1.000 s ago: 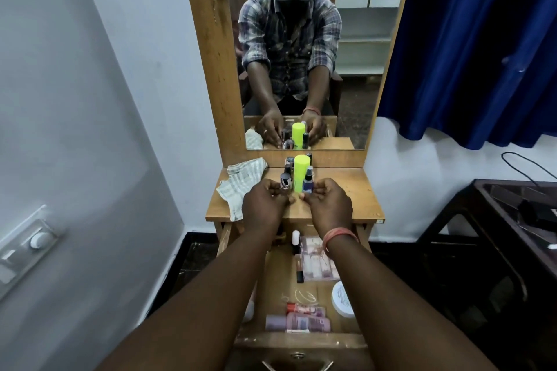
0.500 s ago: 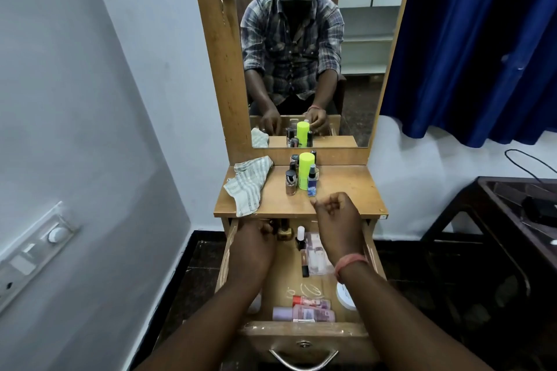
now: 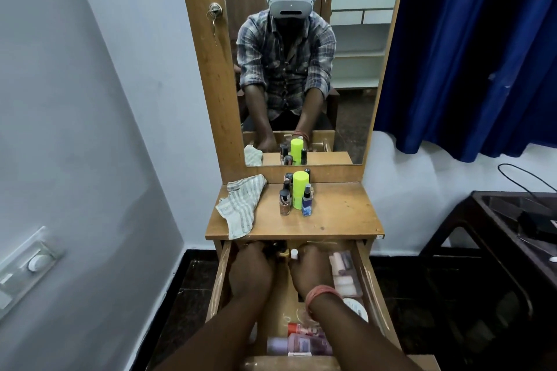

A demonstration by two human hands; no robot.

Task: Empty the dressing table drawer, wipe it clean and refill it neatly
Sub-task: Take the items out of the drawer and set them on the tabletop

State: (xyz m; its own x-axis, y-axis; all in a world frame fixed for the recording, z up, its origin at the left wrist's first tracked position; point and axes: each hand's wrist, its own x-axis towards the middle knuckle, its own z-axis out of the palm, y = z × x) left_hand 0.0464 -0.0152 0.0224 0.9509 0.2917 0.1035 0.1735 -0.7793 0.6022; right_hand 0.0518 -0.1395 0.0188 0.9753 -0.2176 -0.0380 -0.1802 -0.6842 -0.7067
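Both hands deep in open drawer at 12 o'clock: left hand grip unclear, right hand pinching white-capped bottle.

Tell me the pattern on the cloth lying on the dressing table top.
The cloth is pale with grey stripes, crumpled; the head view shows it.

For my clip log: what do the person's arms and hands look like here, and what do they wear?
Both forearms are bare, with no gloves. The right hand has a band of orange-red thread wound around its wrist; the left hand shows no band from this view. The mirror reflects a plaid shirt with sleeves rolled up to about the elbows.
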